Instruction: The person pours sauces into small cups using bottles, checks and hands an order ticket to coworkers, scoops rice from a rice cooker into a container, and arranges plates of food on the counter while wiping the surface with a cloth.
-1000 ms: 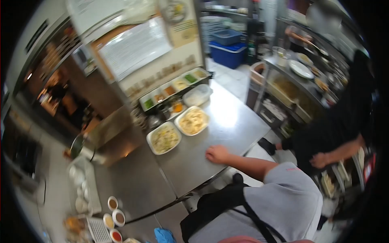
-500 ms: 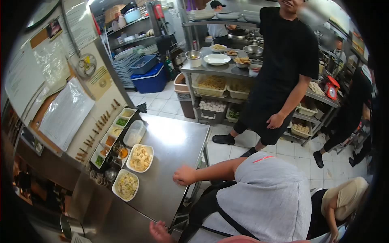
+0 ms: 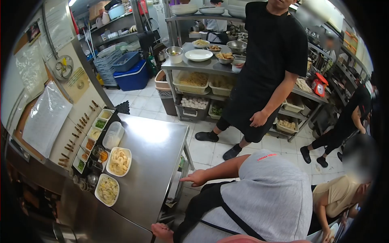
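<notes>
My right hand [image 3: 194, 177] is beside the right edge of the steel table [image 3: 150, 170]. Its index finger is stretched out toward the open space under the tabletop, and nothing shows in it. At the table's near corner, my left hand [image 3: 163, 232] has its fingers curled; what they hold, if anything, is hidden. Both hands are apart from the food on the table. A white tub of pale yellow chunks [image 3: 119, 161] stands above a white tub of chopped, pale mixed food [image 3: 107, 190]. A translucent container [image 3: 113, 135] sits behind them.
A rack of small condiment tubs [image 3: 90, 143] runs along the wall side, with jars [image 3: 99, 154] beside it. Across the table, a person in black [image 3: 265, 73] stands before steel shelving [image 3: 214, 65] holding plates and food. Another person in beige [image 3: 334, 198] is at the lower right.
The view has shifted, so the table and tubs sit further left. My right hand has left the tabletop edge and points its index finger. My left hand's fingers have curled at the corner.
</notes>
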A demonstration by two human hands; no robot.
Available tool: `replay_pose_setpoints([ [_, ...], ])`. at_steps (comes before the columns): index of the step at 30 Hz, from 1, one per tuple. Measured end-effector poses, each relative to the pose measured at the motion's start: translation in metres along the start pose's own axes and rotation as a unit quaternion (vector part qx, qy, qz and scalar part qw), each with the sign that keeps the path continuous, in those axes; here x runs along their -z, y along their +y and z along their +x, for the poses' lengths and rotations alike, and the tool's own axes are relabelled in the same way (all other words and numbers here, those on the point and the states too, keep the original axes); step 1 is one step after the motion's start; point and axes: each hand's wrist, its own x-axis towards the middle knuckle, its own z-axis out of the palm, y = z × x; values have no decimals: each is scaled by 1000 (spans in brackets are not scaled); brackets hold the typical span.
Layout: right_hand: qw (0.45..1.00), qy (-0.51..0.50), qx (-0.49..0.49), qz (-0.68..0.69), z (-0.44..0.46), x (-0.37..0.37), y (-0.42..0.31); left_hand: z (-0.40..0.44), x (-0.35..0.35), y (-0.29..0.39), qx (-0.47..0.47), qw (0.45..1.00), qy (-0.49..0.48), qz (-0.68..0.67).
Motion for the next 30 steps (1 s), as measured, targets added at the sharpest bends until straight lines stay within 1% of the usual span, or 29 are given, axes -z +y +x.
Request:
replay_pose_setpoints([
  [1, 999, -33, -23, -11, -7, -10, 8, -1, 3, -10, -3, 999, -40, -21],
  [4, 983, -146, -107, -42, -40, -28, 36, -7, -3, -35, 81, 979, -186, -19],
  [5, 974, -173, -136, -50, -52, -30, 50, -16, -16, -42, 18, 987, -148, 68],
  [6, 964, -200, -165, -54, -66, -33, 62, -23, -24, -44, 87, 988, -130, 18],
  [8, 953, -177, -244, -42, -98, -36, 80, -32, -45, -29, 224, 968, -91, -70],
  [9, 952, -130, -278, -20, -115, -42, 92, -31, -45, -32, 170, 977, -127, 4],
  [10, 947, -83, -311, 2, -130, -54, 103, -34, -52, -20, 181, 973, -141, -14],
  [12, 919, -29, -391, 23, -160, -76, 117, -45, -62, -4, 205, 965, -132, -95],
  [14, 912, -101, -397, 15, -185, -92, 118, -38, -56, -23, 153, 982, -99, 54],
  [15, 907, -134, -399, 11, -197, -100, 121, -33, -55, -33, 123, 981, -82, 128],
  [16, 912, -120, -392, 3, -206, -124, 131, -33, -58, -41, 120, 979, -90, 141],
  [18, 907, -183, -378, 7, -221, -140, 120, -34, -69, -45, 109, 973, -107, 172],
  [19, 911, -171, -374, 25, -222, -140, 110, -37, -73, -43, 138, 972, -116, 150],
  [21, 917, -147, -365, 61, -216, -136, 92, -47, -83, -41, 125, 972, -143, 140],
  [23, 935, -148, -316, 68, -202, -142, 91, -51, -87, -45, 105, 969, -179, 131],
  [24, 943, -151, -290, 69, -193, -142, 92, -53, -89, -45, 113, 966, -192, 135],
  [25, 947, -108, -299, 51, -194, -124, 68, -55, -91, -42, 121, 961, -204, 141],
  [28, 930, -179, -321, 18, -169, -122, 63, -58, -91, -39, 136, 953, -223, 156],
  [30, 940, -141, -308, 28, -160, -114, 56, -58, -93, -33, 150, 948, -226, 165],
])
